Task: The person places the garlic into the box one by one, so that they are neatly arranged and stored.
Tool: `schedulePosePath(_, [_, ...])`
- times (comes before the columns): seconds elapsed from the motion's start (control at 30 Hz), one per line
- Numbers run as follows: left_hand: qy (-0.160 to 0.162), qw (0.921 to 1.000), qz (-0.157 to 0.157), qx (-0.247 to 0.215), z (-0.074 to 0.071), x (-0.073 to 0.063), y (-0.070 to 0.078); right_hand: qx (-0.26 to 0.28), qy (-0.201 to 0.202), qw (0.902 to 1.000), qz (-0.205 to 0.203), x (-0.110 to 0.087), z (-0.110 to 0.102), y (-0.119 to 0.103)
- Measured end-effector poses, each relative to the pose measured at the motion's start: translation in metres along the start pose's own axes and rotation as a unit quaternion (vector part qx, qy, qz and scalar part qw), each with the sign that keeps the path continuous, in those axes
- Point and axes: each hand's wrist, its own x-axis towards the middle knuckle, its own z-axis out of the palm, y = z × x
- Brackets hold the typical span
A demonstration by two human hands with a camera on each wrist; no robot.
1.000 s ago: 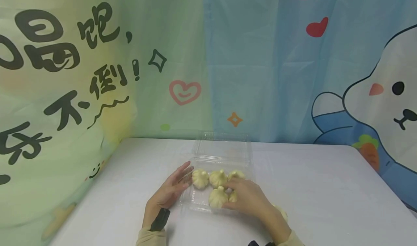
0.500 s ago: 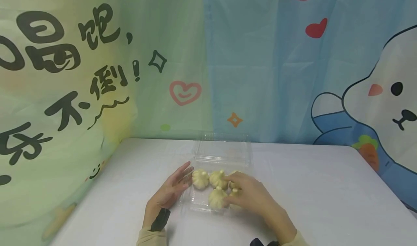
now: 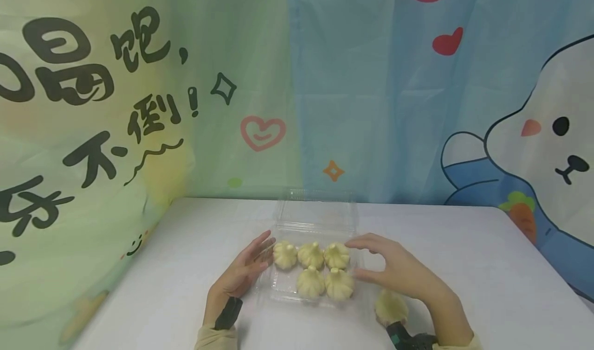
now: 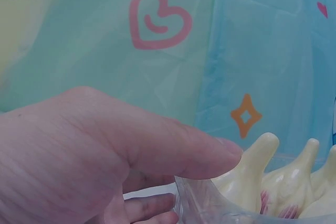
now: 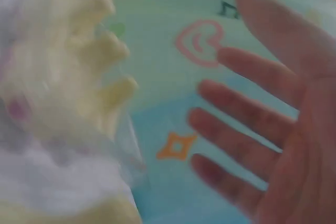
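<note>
A clear plastic clamshell box (image 3: 284, 288) stands with its lid raised at the back. In it sit several pale garlic bulbs (image 3: 311, 282), a row of three behind and two in front at middle and right. My left hand (image 3: 241, 272) holds the box's left side; in the left wrist view the thumb (image 4: 184, 150) lies over the rim, the fingers outside. My right hand (image 3: 399, 267) is just right of the box, fingers spread and holding nothing, as the right wrist view also shows its fingers (image 5: 241, 103). Another garlic bulb (image 3: 391, 306) lies on the table near the right wrist.
The white table (image 3: 464, 267) runs back to a printed curtain (image 3: 343, 92). The box's raised lid (image 3: 317, 208) is by the table's back edge. A dark wrist strap (image 3: 408, 337) partly overlaps the loose garlic bulb.
My right hand has let go of the front-right garlic bulb and drawn away to the right, uncovering it and the loose bulb. My left hand has stayed at the box.
</note>
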Motion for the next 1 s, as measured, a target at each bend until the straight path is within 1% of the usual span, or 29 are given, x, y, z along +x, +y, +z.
schedulePosePath(0.1, [-0.006,0.9999,0.004,-0.007,0.0,-0.001,0.0,0.004,-0.037,0.9992,0.014,-0.008,-0.01,0.007])
schedulePosePath(0.27, [-0.007,0.9999,0.007,-0.01,-0.001,-0.001,-0.001,0.034,-0.086,0.9938,0.062,-0.019,-0.023,0.02])
schedulePosePath(0.33, [-0.006,0.9999,0.006,-0.009,-0.002,-0.001,-0.001,0.044,-0.102,0.9905,0.082,-0.021,-0.026,0.024])
schedulePosePath(0.53, [-0.005,0.9999,0.005,-0.01,-0.001,-0.001,-0.002,0.068,-0.14,0.9804,0.122,-0.026,-0.024,0.04])
schedulePosePath(0.63, [-0.005,0.9999,0.004,-0.008,-0.001,-0.001,-0.001,0.086,-0.157,0.9763,0.122,-0.028,-0.023,0.048])
schedulePosePath(0.77, [-0.004,1.0,0.001,-0.004,0.0,-0.001,-0.001,0.106,-0.182,0.9714,0.109,-0.029,-0.021,0.057])
schedulePosePath(1.0, [-0.001,1.0,-0.003,0.003,0.001,0.0,0.0,0.12,-0.223,0.9575,0.139,-0.031,-0.016,0.067])
